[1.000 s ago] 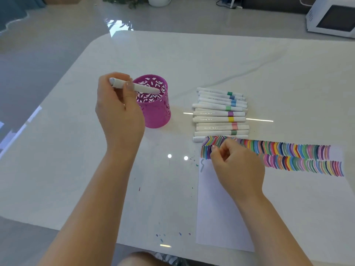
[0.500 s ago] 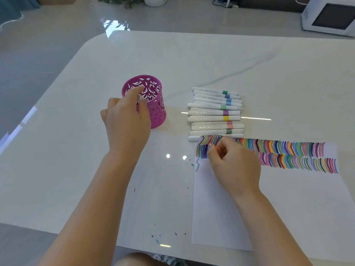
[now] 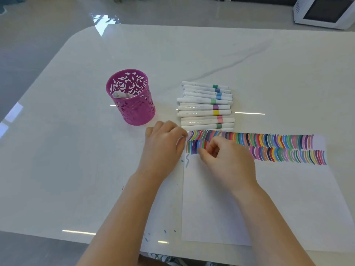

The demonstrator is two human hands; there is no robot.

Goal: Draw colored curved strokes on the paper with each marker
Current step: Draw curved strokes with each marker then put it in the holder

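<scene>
A white paper (image 3: 269,198) lies on the table, with two rows of coloured curved strokes (image 3: 278,146) along its far edge. Just beyond it lies a pile of white markers (image 3: 205,106) with coloured bands. A pink cut-out cup (image 3: 134,114) to the left holds one white marker (image 3: 121,95). My left hand (image 3: 163,148) rests on the table with bent fingertips at the paper's top-left corner, holding nothing. My right hand (image 3: 228,160) sits on the paper over the left end of the strokes, fingers curled in, with nothing visible in them.
The white table (image 3: 76,150) has a rounded far-left corner and small ink spots (image 3: 165,232) near its front edge. A white appliance (image 3: 324,12) stands on the floor at the far right. The paper's lower half is blank apart from one grey squiggle (image 3: 187,160).
My left hand dropped the white marker into the pink cup, then moved right and down to the paper's corner. My right hand has stayed in place.
</scene>
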